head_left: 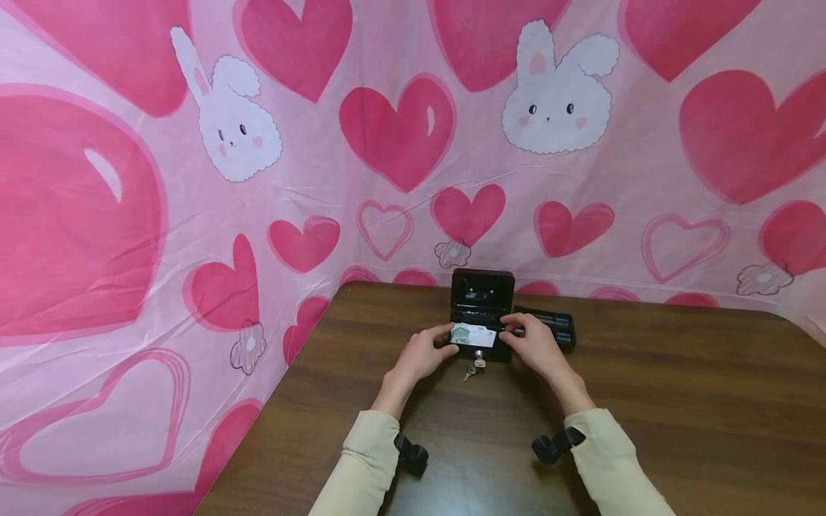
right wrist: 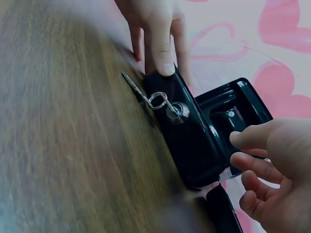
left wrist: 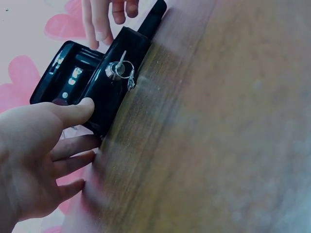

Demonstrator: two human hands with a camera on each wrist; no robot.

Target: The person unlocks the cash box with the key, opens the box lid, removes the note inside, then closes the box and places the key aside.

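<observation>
Black, the box [right wrist: 193, 145] is pinched by the left grip [head_left: 421, 353], seemingly for steadiness. Loosely parted, the empty right grip [head_left: 536, 345] is held beside the banknote [head_left: 474, 335]

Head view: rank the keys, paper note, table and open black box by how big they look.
Largest to smallest:
1. table
2. open black box
3. paper note
4. keys
The table runs nearest the camera, but its lead is plain.

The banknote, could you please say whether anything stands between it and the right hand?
Nothing visible does: the right hand is beside the right end of the banknote, and the open lid stands behind it.
</observation>
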